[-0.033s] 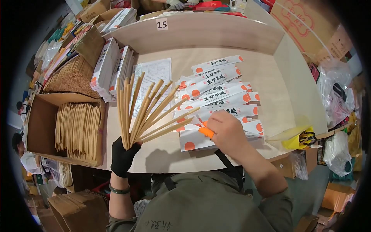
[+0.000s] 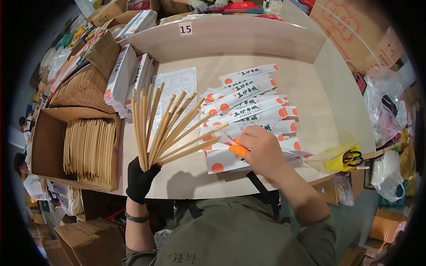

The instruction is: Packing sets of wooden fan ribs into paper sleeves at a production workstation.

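Note:
My left hand [image 2: 141, 179], in a black glove with bare fingertips, is closed round the lower ends of several wooden chopsticks [image 2: 166, 128], which fan out upward and to the right. My right hand [image 2: 262, 148] wears orange finger covers and pinches a white paper chopstick sleeve [image 2: 225, 140] close to the tips of the lowest sticks. Whether a stick tip is inside that sleeve I cannot tell. Beneath and beyond the right hand lies an overlapping row of white paper sleeves [image 2: 248, 91] with orange dots and dark lettering.
At the left, a cardboard box [image 2: 116, 153] holds packed chopsticks [image 2: 88, 150]. Behind it are more chopsticks and stacked white sleeves [image 2: 122, 73]. A printed sheet [image 2: 179, 82] lies on the table. Scissors [image 2: 353, 158] sit in a yellow holder at the right edge. Low panels border the table.
Very little differs. My right hand has shifted slightly, and a pale strip of paper now shows to the right of its wrist. The chopstick fan has moved a touch left.

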A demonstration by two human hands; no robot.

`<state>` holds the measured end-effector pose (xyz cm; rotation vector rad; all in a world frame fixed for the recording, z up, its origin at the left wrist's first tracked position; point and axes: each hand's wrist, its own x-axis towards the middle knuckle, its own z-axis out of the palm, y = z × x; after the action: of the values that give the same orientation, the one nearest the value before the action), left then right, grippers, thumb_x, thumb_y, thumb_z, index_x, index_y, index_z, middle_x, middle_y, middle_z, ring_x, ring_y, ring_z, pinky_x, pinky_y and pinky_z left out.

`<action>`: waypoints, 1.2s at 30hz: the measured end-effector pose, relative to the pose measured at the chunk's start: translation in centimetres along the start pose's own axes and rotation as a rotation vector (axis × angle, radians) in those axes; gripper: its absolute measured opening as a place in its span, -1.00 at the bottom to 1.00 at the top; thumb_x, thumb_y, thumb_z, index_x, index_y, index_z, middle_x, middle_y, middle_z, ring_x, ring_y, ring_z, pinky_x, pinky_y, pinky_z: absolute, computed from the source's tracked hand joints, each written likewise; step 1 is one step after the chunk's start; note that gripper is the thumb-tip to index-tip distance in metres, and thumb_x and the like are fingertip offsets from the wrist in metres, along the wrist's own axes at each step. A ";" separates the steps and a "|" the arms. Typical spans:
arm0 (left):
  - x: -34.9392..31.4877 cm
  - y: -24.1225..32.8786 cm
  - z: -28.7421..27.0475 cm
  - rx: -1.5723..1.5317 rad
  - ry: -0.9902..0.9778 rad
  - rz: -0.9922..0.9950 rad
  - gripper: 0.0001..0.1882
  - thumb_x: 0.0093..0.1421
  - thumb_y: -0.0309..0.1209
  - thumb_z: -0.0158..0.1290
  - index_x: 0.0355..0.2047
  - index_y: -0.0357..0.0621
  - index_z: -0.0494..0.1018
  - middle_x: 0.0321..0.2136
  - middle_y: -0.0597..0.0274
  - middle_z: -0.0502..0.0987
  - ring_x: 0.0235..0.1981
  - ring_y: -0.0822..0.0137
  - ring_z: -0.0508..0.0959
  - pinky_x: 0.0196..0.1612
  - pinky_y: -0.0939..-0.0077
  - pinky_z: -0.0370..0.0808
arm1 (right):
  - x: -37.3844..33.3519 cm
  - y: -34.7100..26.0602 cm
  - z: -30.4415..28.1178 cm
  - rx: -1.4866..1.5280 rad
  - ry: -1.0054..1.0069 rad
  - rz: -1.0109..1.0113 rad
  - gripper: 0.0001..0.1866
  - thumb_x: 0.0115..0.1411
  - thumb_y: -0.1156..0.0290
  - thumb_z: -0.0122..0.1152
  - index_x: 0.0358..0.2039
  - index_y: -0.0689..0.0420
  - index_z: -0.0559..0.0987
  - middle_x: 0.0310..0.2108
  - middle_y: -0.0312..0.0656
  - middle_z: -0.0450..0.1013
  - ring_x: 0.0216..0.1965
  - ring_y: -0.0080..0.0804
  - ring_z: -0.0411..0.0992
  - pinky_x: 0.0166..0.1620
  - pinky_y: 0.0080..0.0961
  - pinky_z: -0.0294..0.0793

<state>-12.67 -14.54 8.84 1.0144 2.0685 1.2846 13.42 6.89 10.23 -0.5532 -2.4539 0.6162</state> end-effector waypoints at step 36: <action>2.1 0.6 5.9 -0.479 0.125 -0.088 -0.83 0.23 -0.38 0.01 -0.35 -0.25 0.44 -0.43 0.23 0.50 -0.60 0.58 0.36 -0.53 0.69 0.26 | 0.2 -0.6 2.2 -0.169 -0.048 -0.430 -0.75 -0.10 0.42 0.25 -0.36 0.22 0.53 -0.40 -0.19 0.39 -0.31 -0.29 0.40 -0.31 -0.39 0.41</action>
<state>-9.43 -9.56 6.82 0.6337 1.7368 1.7202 11.85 5.81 8.99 -0.0619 -2.5714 0.2509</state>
